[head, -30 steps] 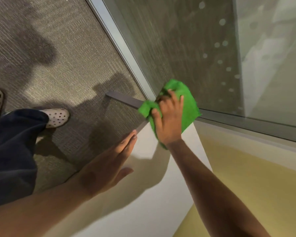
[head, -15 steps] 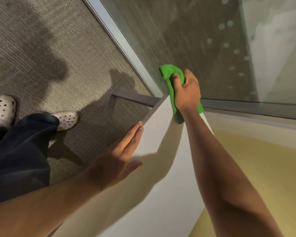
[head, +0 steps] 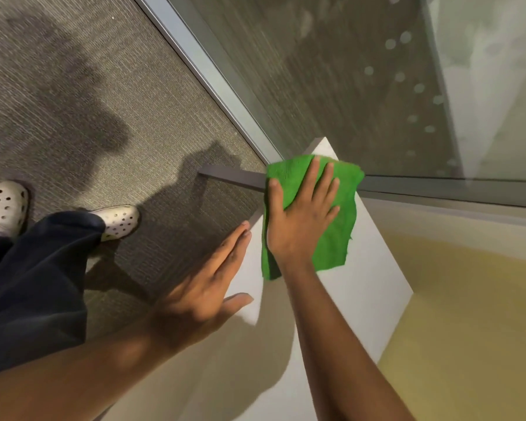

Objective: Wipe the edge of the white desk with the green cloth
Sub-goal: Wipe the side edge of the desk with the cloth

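The green cloth lies spread flat over the far corner of the white desk. My right hand presses down on the cloth with fingers splayed, the thumb over the desk's left edge. My left hand rests flat on the left edge of the desk, fingers straight and together, holding nothing. The cloth's left side hangs slightly over that edge.
A glass wall with a grey metal frame stands just beyond the desk corner. A grey desk leg bar runs under the corner. Carpet lies to the left, with my dark trousers and white perforated shoes. A yellow surface lies right.
My right hand drew back from the glass toward me and flattened, and the bunched cloth now lies spread over the desk corner. My left hand stayed on the edge.
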`<control>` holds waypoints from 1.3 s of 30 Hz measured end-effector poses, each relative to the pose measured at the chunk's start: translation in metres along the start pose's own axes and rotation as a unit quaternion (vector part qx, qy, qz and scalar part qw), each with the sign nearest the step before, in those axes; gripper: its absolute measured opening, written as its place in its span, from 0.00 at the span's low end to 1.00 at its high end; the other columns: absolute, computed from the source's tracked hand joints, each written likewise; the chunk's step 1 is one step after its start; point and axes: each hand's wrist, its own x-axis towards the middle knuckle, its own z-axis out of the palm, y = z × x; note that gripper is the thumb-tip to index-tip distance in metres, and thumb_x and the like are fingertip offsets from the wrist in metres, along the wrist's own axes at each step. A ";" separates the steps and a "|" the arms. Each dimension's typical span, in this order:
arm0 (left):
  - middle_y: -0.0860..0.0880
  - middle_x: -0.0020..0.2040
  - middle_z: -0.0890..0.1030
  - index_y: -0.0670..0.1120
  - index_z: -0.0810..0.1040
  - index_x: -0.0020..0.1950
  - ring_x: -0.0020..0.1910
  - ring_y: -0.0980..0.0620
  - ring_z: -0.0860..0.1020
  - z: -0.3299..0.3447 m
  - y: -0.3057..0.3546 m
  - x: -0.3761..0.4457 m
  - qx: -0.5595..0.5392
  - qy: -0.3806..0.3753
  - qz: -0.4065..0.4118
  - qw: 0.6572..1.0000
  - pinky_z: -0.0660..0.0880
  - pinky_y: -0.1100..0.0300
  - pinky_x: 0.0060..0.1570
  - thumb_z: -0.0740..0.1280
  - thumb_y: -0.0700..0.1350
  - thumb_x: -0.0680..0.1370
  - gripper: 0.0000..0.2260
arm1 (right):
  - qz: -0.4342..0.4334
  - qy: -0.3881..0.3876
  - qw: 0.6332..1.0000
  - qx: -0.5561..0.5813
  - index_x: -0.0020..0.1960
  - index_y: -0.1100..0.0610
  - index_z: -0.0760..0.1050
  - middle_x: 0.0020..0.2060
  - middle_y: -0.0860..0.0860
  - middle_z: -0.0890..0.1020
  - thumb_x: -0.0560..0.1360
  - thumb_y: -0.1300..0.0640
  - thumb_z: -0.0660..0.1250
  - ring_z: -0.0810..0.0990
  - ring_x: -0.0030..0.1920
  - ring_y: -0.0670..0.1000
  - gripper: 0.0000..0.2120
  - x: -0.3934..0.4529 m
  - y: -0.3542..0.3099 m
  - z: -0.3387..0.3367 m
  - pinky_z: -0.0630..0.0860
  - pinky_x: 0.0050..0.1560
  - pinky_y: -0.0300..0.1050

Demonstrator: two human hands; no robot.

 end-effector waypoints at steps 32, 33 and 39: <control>0.50 0.88 0.61 0.43 0.60 0.87 0.84 0.59 0.65 -0.014 0.007 -0.004 0.115 0.045 0.051 0.991 0.62 0.68 0.79 0.69 0.64 0.81 0.42 | 0.092 -0.112 0.989 0.030 0.55 0.52 0.83 0.60 0.59 0.85 0.79 0.44 0.59 0.82 0.62 0.62 0.18 0.150 -0.027 -0.036 0.77 0.65 0.53; 0.48 0.88 0.61 0.42 0.60 0.87 0.84 0.57 0.65 -0.014 0.008 -0.003 0.134 0.049 0.057 0.988 0.64 0.64 0.78 0.70 0.64 0.81 0.43 | 0.090 -0.115 0.988 0.045 0.45 0.52 0.81 0.53 0.57 0.85 0.78 0.43 0.57 0.81 0.55 0.60 0.18 0.152 -0.021 -0.038 0.77 0.59 0.53; 0.44 0.87 0.63 0.38 0.62 0.85 0.85 0.51 0.64 -0.020 0.014 -0.001 0.176 0.052 0.066 0.981 0.50 0.65 0.85 0.69 0.63 0.82 0.41 | 0.008 -0.012 0.998 0.061 0.43 0.53 0.70 0.42 0.52 0.80 0.82 0.37 0.47 0.77 0.46 0.57 0.24 0.095 0.049 -0.037 0.70 0.47 0.53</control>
